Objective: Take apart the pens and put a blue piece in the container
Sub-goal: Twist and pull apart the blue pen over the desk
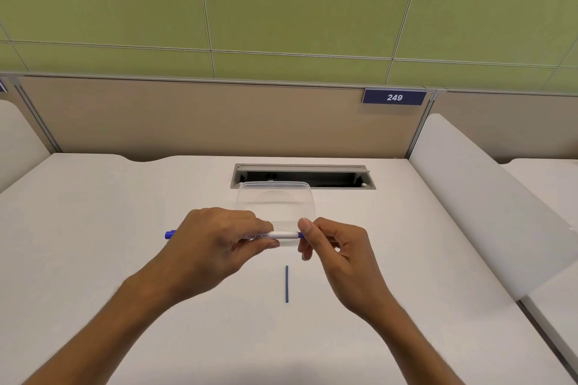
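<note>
Gripping a white pen (pixel 275 235) level above the desk, the person has it caught at both ends. The left hand (pixel 215 244) is wrapped round the barrel, with the blue cap end sticking out past the knuckles on the left. The right hand (pixel 331 244) pinches the small blue tip at the other end between thumb and fingers (pixel 308 230). So both hands are clamped on the one pen, close together, neither one free.

Judging from the hold, the step in hand is pulling or twisting the blue tip away from the white barrel; the two parts look joined yet, with no gap showing between them.

Below the pen, a thin blue rod (pixel 286 284) lies on the white desk (pixel 93 228), pointing straight toward the person and touching nothing else. It looks like an ink tube from a pen, though that is a guess.

Just behind the hands stands a clear plastic container (pixel 275 197), open at the top and seemingly empty. Behind it is a cable slot (pixel 303 176) set in the desk, then a beige partition with a blue number plate (pixel 394 97).

Next calls for a steady straight pull with the right hand while the left holds the barrel firm, then carrying a blue piece forward over the near rim and dropping it in.
</note>
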A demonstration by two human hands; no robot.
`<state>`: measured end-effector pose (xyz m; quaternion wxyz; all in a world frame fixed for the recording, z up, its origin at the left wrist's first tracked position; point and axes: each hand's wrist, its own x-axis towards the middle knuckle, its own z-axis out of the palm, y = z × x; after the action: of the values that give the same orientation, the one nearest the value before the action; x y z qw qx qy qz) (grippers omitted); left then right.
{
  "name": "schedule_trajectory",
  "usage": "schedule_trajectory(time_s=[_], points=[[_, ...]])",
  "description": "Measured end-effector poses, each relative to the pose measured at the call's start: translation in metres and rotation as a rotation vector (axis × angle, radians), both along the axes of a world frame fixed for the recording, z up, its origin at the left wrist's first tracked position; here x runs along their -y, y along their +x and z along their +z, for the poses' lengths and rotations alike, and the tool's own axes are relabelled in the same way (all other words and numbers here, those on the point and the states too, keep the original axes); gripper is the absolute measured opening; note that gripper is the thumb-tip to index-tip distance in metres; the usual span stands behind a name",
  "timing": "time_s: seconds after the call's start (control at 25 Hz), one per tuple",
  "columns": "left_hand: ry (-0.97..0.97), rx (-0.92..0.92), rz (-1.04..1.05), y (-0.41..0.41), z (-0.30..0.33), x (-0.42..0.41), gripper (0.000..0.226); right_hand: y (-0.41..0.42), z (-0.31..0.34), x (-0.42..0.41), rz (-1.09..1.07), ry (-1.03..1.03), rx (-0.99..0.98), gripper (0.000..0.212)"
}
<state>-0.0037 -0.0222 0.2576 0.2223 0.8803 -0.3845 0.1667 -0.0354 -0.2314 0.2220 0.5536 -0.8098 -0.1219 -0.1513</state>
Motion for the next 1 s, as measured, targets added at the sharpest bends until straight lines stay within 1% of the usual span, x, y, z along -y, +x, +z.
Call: schedule_trajectory(time_s=[0.12, 0.24, 0.36, 0.48, 0.56, 0.72, 0.8, 0.92, 1.0], points=[[0.029, 0.006, 0.016, 0.001, -0.002, 0.001, 0.036, 0.002, 0.000, 0.000, 0.010, 0.018, -0.023, 0.039], [-0.008, -0.097, 0.018, 0.002, -0.005, 0.000, 0.042, 0.002, 0.002, 0.001, 0.020, -0.013, 0.006, 0.027], [-0.069, -0.203, 0.016, 0.005, -0.005, -0.003, 0.042, 0.003, 0.005, 0.003, 0.035, -0.040, 0.044, 0.015], [-0.090, -0.217, 0.012, 0.007, -0.004, -0.004, 0.038, 0.004, 0.005, 0.006, 0.048, -0.016, 0.021, 0.010], [-0.093, -0.206, 0.013, 0.007, -0.003, -0.003, 0.037, 0.005, 0.004, 0.006, 0.042, 0.016, -0.017, 0.011], [-0.044, -0.118, 0.014, 0.008, -0.003, -0.001, 0.039, 0.006, 0.006, 0.001, 0.000, 0.035, -0.049, 0.031], [-0.006, -0.067, 0.026, 0.009, -0.002, -0.001, 0.041, 0.008, 0.006, 0.000, -0.006, 0.039, -0.061, 0.036], [0.033, -0.020, 0.044, 0.010, -0.002, 0.000, 0.045, 0.010, 0.006, 0.000, 0.018, 0.017, -0.055, 0.036], [0.041, -0.023, 0.052, 0.011, -0.003, 0.000, 0.047, 0.010, 0.005, 0.002, 0.025, -0.002, -0.035, 0.030]])
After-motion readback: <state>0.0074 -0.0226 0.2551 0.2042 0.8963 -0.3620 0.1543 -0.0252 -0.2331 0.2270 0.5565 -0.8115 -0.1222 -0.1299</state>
